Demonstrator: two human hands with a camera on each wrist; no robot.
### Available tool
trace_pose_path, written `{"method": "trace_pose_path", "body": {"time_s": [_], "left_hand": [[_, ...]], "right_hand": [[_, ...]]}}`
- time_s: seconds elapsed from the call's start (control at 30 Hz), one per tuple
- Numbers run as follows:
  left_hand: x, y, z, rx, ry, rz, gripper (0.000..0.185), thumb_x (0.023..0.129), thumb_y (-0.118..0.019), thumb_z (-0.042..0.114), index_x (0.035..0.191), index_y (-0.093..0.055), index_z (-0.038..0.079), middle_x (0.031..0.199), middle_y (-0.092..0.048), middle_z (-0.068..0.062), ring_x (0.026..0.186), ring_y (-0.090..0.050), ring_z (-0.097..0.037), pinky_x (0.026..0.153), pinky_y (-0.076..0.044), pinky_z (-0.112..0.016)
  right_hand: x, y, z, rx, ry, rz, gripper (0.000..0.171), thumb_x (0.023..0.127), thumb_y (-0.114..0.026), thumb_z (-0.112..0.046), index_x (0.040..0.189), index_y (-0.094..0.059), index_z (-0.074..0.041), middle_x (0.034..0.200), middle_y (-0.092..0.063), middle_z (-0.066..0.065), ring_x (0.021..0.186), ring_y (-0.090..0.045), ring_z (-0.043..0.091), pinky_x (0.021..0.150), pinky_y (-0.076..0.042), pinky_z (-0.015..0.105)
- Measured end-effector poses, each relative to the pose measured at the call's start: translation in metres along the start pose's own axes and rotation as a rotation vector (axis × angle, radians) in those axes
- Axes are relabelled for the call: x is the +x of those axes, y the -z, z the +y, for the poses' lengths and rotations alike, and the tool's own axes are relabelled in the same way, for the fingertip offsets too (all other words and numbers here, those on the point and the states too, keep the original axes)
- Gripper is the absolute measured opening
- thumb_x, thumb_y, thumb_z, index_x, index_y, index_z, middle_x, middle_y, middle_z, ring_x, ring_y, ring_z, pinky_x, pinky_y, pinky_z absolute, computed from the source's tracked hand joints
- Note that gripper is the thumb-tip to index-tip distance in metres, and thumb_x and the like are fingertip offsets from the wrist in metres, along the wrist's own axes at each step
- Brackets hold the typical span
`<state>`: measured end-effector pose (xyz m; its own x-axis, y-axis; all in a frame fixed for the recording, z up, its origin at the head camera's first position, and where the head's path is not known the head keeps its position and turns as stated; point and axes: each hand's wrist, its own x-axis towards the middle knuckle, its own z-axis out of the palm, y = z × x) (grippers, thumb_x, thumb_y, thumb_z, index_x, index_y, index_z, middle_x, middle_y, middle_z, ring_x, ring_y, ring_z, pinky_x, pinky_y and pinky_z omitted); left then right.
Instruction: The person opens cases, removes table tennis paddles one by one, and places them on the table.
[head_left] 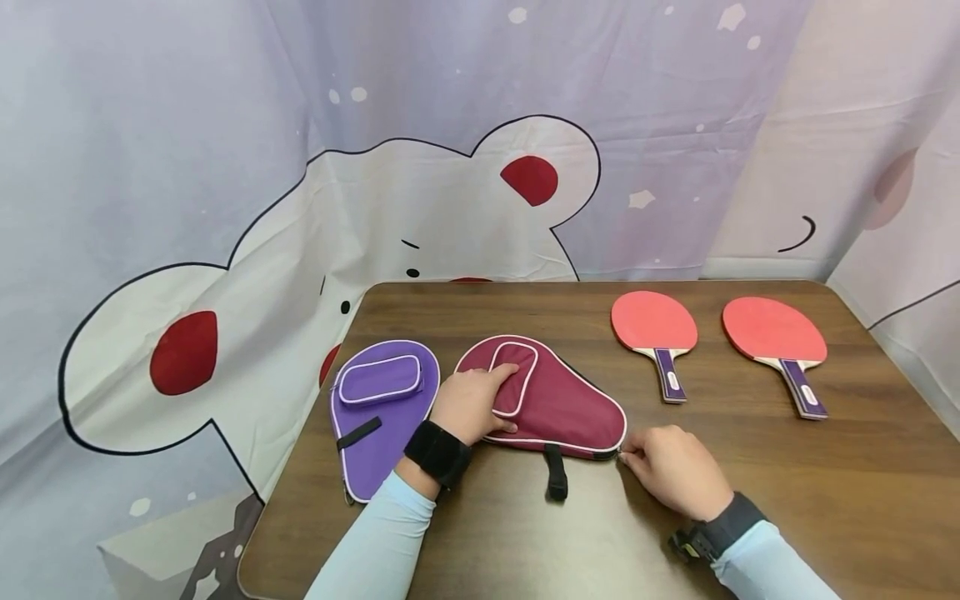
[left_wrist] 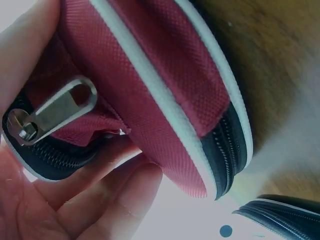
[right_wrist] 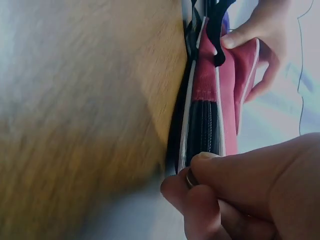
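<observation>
A maroon paddle case [head_left: 558, 408] with white piping lies flat on the wooden table [head_left: 825, 483]. My left hand [head_left: 472, 400] grips its wide end, fingers over the small front pocket and thumb at the near edge. In the left wrist view the pocket's metal zipper pull [left_wrist: 55, 112] sits just above my fingers [left_wrist: 100, 200]. My right hand [head_left: 671, 467] pinches the main zipper pull [right_wrist: 190, 177] at the case's narrow end, between thumb and forefinger. The black zipper [right_wrist: 202, 125] runs along the case's edge.
A purple case [head_left: 378, 417] of the same shape lies left of the maroon one, close to the table's left edge. Two red paddles [head_left: 654, 321] [head_left: 772, 329] with purple handles lie at the back right. A black strap [head_left: 555, 472] hangs from the maroon case. A curtain hangs behind.
</observation>
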<state>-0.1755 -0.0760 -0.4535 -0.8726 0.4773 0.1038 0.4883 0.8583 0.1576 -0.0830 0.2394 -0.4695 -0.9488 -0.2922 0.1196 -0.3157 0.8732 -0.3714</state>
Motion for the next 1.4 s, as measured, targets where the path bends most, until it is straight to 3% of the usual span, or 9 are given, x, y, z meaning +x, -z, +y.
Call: {"method": "trace_pose_path", "body": {"time_s": [0.23,0.6,1.0,1.2,1.4], "left_hand": [[0.0,0.001,0.004,0.015,0.011,0.009,0.093,0.074,-0.099,0.059,0.152,-0.063,0.024,0.114,-0.082,-0.009,0.1,-0.078,-0.027,0.089,-0.063,-0.046],[0.002,-0.002,0.011,0.083,0.018,0.029,0.092,0.072,-0.098,0.065,0.146,-0.066,0.02,0.096,-0.081,-0.007,0.085,-0.077,-0.029,0.077,-0.063,-0.046],[-0.001,-0.004,0.023,0.206,0.011,0.072,0.081,0.074,-0.095,0.069,0.123,-0.063,0.013,0.07,-0.07,-0.002,0.065,-0.071,-0.025,0.064,-0.059,-0.04],[-0.003,-0.003,0.018,0.184,-0.01,0.03,0.092,0.079,-0.09,0.071,0.146,-0.063,0.013,0.077,-0.074,-0.005,0.072,-0.074,-0.026,0.071,-0.062,-0.042],[-0.007,0.005,0.0,0.09,-0.034,-0.046,0.101,0.084,-0.088,0.064,0.167,-0.048,0.023,0.091,-0.078,-0.005,0.083,-0.075,-0.025,0.076,-0.062,-0.045]], "right_hand": [[-0.002,-0.003,-0.01,0.012,0.009,-0.01,0.012,0.092,-0.088,-0.012,0.083,-0.082,-0.018,0.073,-0.069,-0.015,0.065,-0.06,0.0,0.062,-0.056,0.036],[0.007,-0.005,-0.013,-0.024,0.026,0.014,0.009,0.091,-0.088,-0.01,0.085,-0.083,-0.015,0.074,-0.07,-0.011,0.065,-0.061,0.003,0.062,-0.057,0.038],[0.02,-0.006,-0.008,-0.047,0.011,0.044,0.012,0.091,-0.086,-0.008,0.083,-0.082,-0.016,0.074,-0.071,-0.009,0.064,-0.062,0.007,0.06,-0.057,0.042],[0.021,-0.005,0.0,-0.026,0.019,0.033,0.009,0.091,-0.087,-0.01,0.086,-0.083,-0.016,0.076,-0.072,-0.009,0.067,-0.063,0.006,0.063,-0.058,0.041],[0.021,-0.003,0.008,0.007,-0.009,0.034,0.01,0.092,-0.088,-0.012,0.086,-0.082,-0.016,0.074,-0.069,-0.013,0.064,-0.058,0.005,0.062,-0.054,0.039]]}}
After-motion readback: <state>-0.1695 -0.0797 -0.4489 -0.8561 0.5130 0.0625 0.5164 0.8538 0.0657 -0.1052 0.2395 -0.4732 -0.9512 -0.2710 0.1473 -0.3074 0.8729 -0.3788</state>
